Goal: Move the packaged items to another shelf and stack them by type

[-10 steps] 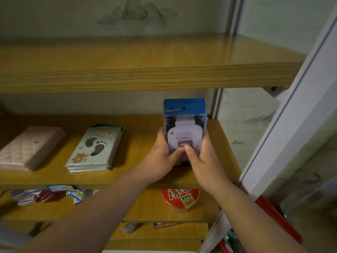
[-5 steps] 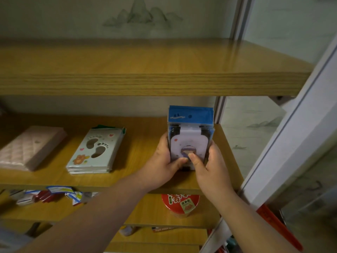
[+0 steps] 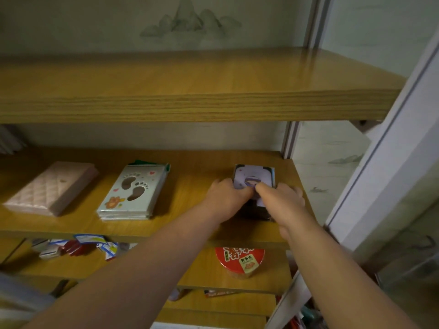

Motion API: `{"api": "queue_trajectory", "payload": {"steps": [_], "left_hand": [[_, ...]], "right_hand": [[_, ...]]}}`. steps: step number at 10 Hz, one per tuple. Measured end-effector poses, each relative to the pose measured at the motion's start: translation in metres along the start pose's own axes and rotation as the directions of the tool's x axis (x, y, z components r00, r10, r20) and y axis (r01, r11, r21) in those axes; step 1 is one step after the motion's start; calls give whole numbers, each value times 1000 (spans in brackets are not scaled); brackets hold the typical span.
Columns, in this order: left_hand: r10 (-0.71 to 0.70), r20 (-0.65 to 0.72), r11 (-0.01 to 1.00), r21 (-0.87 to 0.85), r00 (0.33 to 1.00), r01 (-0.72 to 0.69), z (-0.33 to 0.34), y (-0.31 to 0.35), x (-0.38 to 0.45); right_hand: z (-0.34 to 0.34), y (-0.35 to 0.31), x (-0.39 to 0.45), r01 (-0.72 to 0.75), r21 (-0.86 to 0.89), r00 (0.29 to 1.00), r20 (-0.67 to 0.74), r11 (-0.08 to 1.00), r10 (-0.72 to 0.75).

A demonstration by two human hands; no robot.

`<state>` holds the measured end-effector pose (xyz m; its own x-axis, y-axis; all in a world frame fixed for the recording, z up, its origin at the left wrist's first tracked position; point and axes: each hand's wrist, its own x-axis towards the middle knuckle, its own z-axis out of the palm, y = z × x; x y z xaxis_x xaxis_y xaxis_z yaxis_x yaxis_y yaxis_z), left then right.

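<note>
Holding a stack of packaged items [image 3: 254,180] from both sides, the left hand [image 3: 225,198] and the right hand [image 3: 281,200] keep it at the right end of the middle shelf [image 3: 190,217]. The fingers of each hand curl round a side of the stack, and the two thumbs meet on its top face, which shows a pale purple cartoon picture. The stack seems to lie flat on the wood, but its near end is hidden behind the hands, so I cannot tell if all of it touches the shelf.

On the same shelf, well apart to the left, lies a stack of foot-print packets [image 3: 133,191], pale with two foot shapes cut out. Further left lies a pink quilted pack [image 3: 51,187], near the left border of the view.

The upper shelf [image 3: 190,105] is above the hands. On the lower shelf [image 3: 202,271], a red round cup [image 3: 240,260] stands just under the hands, and a heap of small packets [image 3: 76,245] in white, blue and red lies to the left. A white frame [image 3: 384,176] rises at the right side.
</note>
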<state>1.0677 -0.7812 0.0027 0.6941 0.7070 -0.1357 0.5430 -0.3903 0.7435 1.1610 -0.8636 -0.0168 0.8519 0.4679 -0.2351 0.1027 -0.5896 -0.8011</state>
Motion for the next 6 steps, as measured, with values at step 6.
{"api": "queue_trajectory", "payload": {"steps": [6], "left_hand": [[332, -274, 875, 446, 903, -187, -48, -58, -51]], "right_hand": [[-11, -12, -92, 585, 3, 809, -68, 811, -584]]}}
